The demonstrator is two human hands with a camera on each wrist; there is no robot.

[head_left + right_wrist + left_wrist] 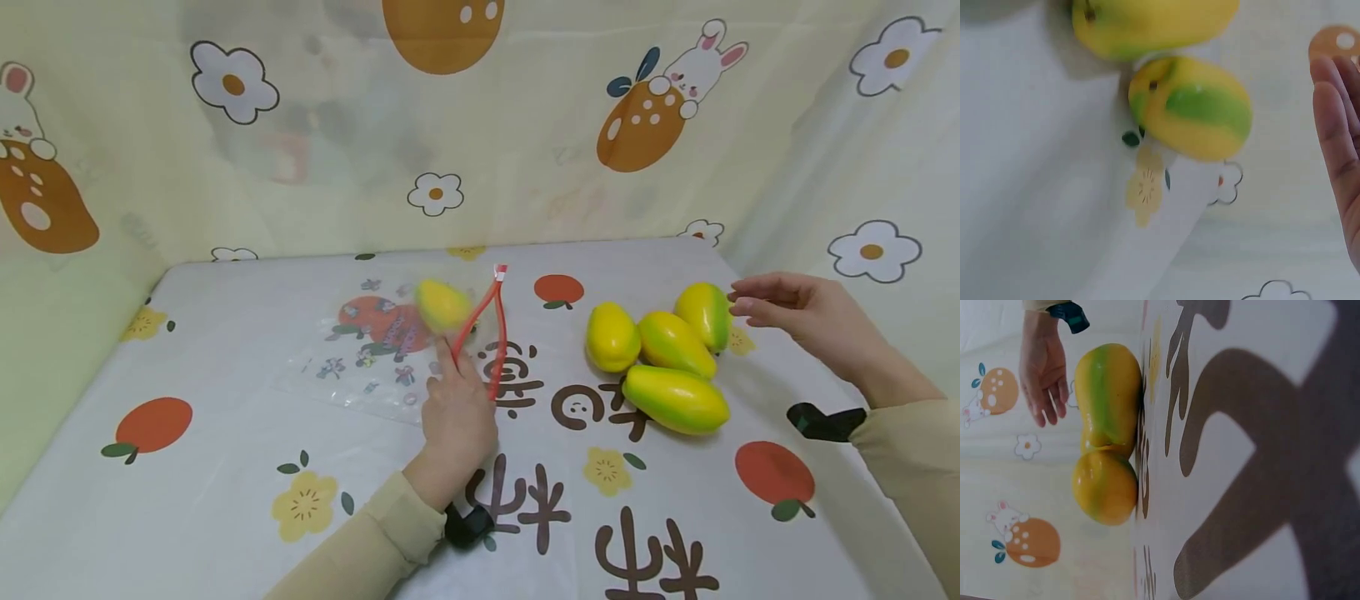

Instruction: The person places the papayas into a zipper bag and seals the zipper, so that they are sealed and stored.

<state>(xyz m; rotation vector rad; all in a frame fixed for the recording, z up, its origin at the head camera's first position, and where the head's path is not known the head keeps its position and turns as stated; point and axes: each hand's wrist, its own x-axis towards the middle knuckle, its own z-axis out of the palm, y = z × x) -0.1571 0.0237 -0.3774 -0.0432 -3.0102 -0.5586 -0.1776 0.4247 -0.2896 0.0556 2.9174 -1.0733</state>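
Note:
A clear zip bag (pixel 367 379) with small printed flowers lies on the table, its red zip edges (pixel 501 333) spread apart on the right side. One yellow-green mango (pixel 444 307) shows through the plastic at its far side. My left hand (pixel 459 412) grips the bag at its mouth, index finger along one red edge; the thumb is mostly hidden. My right hand (pixel 813 321) hovers with loose fingers just right of the farthest mango (pixel 703 315), a gap between them in the right wrist view. Three more mangoes (pixel 677 400) lie close together beside it.
A white tablecloth (pixel 225 517) with printed fruit, flowers and dark lettering covers the table. Behind it hangs a pale yellow curtain (pixel 337 200) with rabbit prints, continuing round both sides. Each wrist wears a dark strap (pixel 825 422).

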